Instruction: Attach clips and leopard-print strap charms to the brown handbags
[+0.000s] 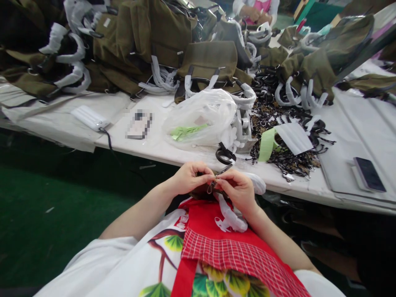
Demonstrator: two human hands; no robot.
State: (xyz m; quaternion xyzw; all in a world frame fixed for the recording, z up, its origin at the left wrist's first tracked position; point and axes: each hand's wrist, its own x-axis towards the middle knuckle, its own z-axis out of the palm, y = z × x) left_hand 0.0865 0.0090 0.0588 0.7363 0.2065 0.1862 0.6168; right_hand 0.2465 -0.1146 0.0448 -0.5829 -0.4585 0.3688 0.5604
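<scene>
At the table's front edge, my left hand (195, 177) and my right hand (237, 187) meet fingertip to fingertip, both closed in a pinch. A short dark strap (225, 168) comes out from between the fingers toward the table. Below the fingertips hangs a small thin loop (210, 189). What exactly the left fingers grip is too small to tell. Under my hands, against the red apron (204, 214), lies an olive bag (199, 193), mostly hidden. White-wrapped handles (232, 218) of it show near my right wrist.
Several olive bags (210, 57) with wrapped handles pile up at the back. On the table stand a clear plastic bag (204, 111), a heap of dark cords (287, 161), a black tape roll (225, 154), and phones (140, 123) at both sides. A co-worker's hands (255, 15) show beyond.
</scene>
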